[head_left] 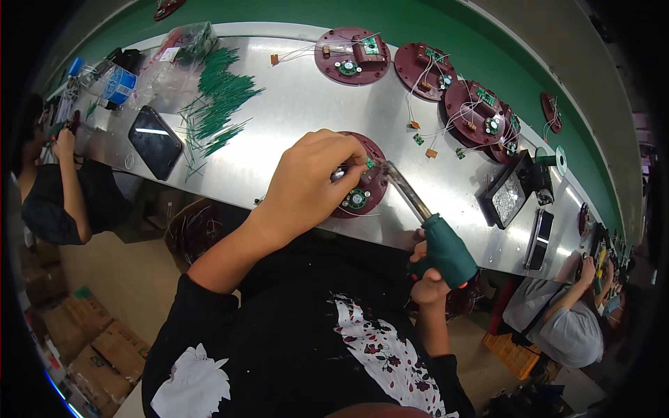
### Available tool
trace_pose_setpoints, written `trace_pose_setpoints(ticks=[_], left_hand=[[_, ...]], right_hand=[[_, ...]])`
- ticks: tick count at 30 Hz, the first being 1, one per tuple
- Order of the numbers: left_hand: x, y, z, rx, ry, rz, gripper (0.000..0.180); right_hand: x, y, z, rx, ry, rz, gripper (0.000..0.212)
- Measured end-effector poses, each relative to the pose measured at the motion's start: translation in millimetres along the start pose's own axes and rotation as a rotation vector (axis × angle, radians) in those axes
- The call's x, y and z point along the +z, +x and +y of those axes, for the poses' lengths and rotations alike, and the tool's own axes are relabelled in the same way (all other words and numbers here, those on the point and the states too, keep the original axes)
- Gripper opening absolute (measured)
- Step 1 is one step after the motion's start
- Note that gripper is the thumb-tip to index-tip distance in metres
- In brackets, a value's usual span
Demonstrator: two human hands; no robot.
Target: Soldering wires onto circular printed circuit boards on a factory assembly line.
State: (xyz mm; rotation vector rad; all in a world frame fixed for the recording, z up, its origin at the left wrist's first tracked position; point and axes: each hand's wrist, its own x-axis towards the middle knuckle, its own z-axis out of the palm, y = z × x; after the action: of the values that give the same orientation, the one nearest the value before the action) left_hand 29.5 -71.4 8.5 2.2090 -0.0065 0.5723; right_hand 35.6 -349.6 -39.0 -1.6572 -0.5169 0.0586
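Observation:
My right hand [426, 275] grips a dark green soldering gun [449, 251] by its handle. Its metal barrel slants up and left, and the tip ends beside the fingertips of my left hand [313, 177]. That hand is closed in a pinch over a round maroon plate [376, 188] at the table's near edge; what it pinches is hidden. Near the fingertips a small green board [369, 163] shows on the plate. Lower on the plate is a round green part with a pale centre [356, 200]. My left hand covers much of the plate's left side.
More maroon plates [334, 73] with boards and thin wires lie at the back and right. Left are a pile of green strips [219, 97], a black phone [156, 143] and plastic bags [185, 52]. A black tray [506, 191] and wire spool [557, 160] stand right. People work on both sides.

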Motion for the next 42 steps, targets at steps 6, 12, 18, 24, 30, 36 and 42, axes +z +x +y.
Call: trace_pose_setpoints(ticks=[6, 12, 18, 24, 30, 36, 42], left_hand=[[-2.1, 4.4, 4.7, -0.027, 0.005, -0.055, 0.013], [-1.7, 5.1, 6.4, -0.025, 0.043, -0.057, 0.015], [9.6, -0.3, 12.5, 0.008, 0.084, 0.0, 0.017], [22.6, -10.0, 21.9, 0.015, 0.056, 0.003, 0.019], [14.7, -11.3, 23.7, 0.05, -0.02, -0.053, 0.022], [8.6, -8.2, 19.3, 0.085, 0.033, -0.072, 0.019], [16.8, -2.4, 22.4, 0.09, 0.06, -0.033, 0.012]], right_hand=[[1.8, -3.4, 3.6, 0.01, 0.049, 0.073, 0.086], [0.2, -4.3, 10.4, -0.002, 0.026, 0.09, 0.09], [1.2, -2.4, 4.1, 0.063, 0.084, 0.141, 0.092], [-2.0, -5.4, 10.3, 0.076, 0.174, 0.145, 0.092], [-5.3, -6.8, 12.5, 0.078, 0.235, 0.157, 0.087], [-5.1, -5.0, 9.4, 0.059, 0.238, 0.16, 0.084], [-6.2, -2.8, 7.3, 0.03, 0.264, 0.174, 0.083]])
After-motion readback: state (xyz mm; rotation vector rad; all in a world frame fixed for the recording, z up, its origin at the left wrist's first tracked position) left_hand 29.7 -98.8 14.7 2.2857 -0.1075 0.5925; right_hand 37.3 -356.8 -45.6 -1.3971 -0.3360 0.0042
